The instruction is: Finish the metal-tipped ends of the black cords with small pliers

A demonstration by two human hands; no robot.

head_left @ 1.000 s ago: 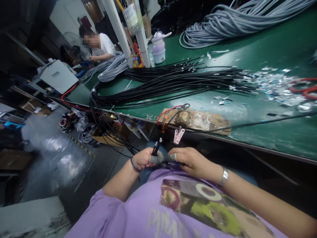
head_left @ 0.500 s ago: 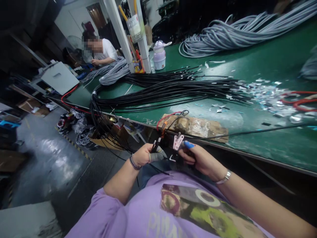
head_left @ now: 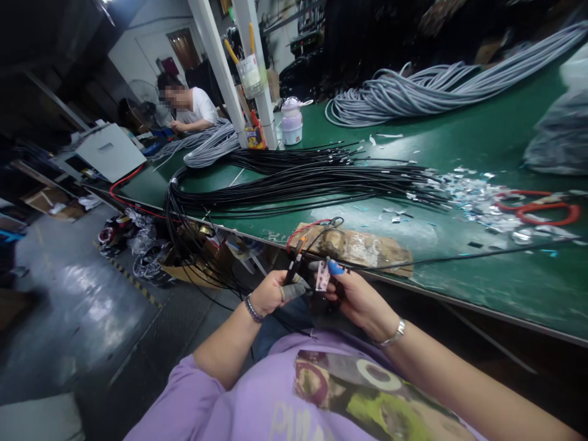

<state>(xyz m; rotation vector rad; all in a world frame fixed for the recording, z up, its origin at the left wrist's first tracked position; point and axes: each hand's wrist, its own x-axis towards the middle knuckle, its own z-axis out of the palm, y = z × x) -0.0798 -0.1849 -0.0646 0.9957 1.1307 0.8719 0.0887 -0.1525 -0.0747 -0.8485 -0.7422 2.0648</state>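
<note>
Both my hands work at the bench edge.
Left hand [head_left: 271, 293] closed around thin black cable ends [head_left: 292, 272], upright for access; right hand [head_left: 356, 297] pinches the small pink clip [head_left: 323, 275] beside them.

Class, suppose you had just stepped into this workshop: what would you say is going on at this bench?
A person in a purple shirt sits at the edge of a green table. The left hand grips the ends of a few thin black cables, while the right hand pinches a small pink clip beside them. A large bundle of black cables lies across the table and hangs over its edge, with grey cable coils further back. Another person works at the far end.
</note>
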